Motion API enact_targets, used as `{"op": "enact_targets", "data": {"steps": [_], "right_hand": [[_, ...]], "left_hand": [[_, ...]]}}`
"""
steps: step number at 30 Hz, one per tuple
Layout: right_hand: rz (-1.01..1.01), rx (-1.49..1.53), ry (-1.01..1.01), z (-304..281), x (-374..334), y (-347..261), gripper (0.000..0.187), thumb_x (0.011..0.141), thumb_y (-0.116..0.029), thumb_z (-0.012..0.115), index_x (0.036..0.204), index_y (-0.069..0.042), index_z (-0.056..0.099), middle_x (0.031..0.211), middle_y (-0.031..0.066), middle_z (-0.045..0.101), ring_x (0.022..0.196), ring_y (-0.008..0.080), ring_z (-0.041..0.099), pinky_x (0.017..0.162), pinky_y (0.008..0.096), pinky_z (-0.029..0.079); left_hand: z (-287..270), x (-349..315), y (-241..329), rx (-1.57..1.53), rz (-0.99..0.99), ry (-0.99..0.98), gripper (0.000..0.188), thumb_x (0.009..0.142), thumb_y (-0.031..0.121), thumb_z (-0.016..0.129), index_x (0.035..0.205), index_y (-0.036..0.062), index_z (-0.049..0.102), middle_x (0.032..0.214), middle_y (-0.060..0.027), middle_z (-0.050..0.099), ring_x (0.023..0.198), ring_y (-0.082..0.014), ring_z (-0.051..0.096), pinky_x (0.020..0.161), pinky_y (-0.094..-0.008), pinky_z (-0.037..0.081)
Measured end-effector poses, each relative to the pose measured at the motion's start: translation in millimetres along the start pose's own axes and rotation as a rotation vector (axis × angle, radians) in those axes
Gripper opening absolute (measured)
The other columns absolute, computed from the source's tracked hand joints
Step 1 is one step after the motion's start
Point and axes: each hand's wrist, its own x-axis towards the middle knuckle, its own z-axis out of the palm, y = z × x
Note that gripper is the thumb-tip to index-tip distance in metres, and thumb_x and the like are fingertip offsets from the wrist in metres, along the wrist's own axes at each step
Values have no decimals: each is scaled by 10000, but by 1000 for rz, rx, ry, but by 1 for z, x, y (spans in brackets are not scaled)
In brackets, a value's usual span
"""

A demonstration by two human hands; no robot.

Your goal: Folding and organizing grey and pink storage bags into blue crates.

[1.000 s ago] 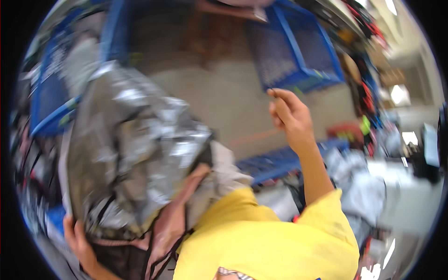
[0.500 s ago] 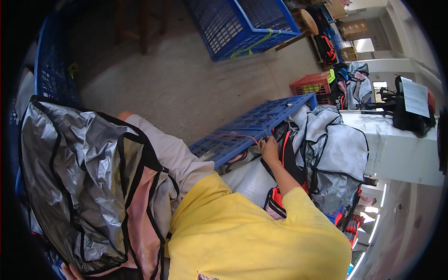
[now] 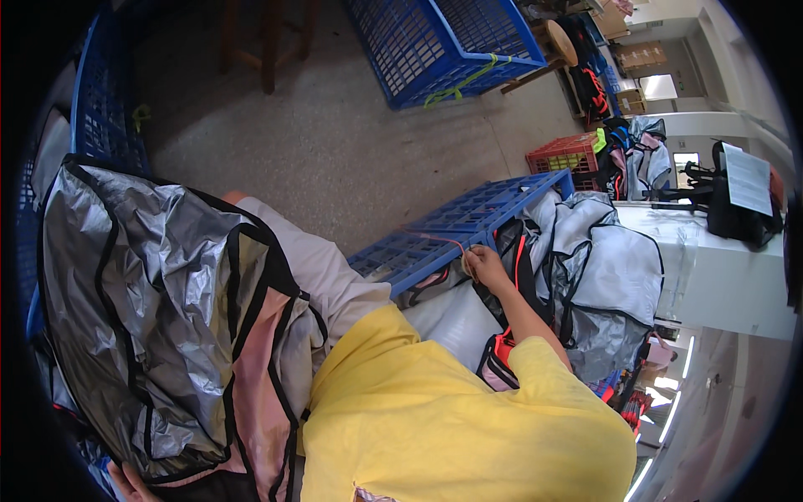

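Observation:
A large bag with a crinkled silver lining, black binding and a pink panel lies across my lap at left. At its bottom edge, in the lower left, my left hand grips it; only some fingers show. My right hand is stretched out to the right, its fingers pinched on a thin reddish cord at the rim of a blue plastic crate. The cord's end inside the fingers is hidden. Beneath that hand, silver-lined bags with black and red trim are heaped beside the crate.
Another blue crate with a yellow-green tie stands on the floor ahead, next to a wooden stool. A blue crate wall rises at far left. Farther right are a red crate with more bags and a white pillar.
My right hand has shifted slightly, and a loop of the cord now shows beside its fingers. The whole view has moved a little; my left hand stays by the bag's edge.

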Motion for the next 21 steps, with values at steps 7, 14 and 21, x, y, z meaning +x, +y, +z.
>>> {"op": "enact_targets", "data": {"steps": [7,14,21], "right_hand": [[-106,-84,174,5,-8,-11,331,1040,-221,689,1184,68,617,939,128,732,802,169,709,722,304,556],[-19,-121,479,17,-9,-14,420,1013,-270,725,1224,75,610,1007,166,746,871,234,719,793,356,564],[20,-212,527,15,-8,-15,502,1006,-308,737,1281,88,598,1149,199,716,948,259,710,813,367,563]], "left_hand": [[-11,3,-22,107,-50,2,393,1031,328,713,1218,-14,663,1133,-168,675,1042,-290,587,975,-399,478],[-15,2,-24,164,-76,7,423,1020,346,719,1234,-15,668,1132,-172,684,1019,-298,599,969,-399,483],[-17,-1,-18,208,-130,37,423,1008,326,722,1215,-40,678,1131,-199,698,1026,-304,610,969,-403,493]]}}
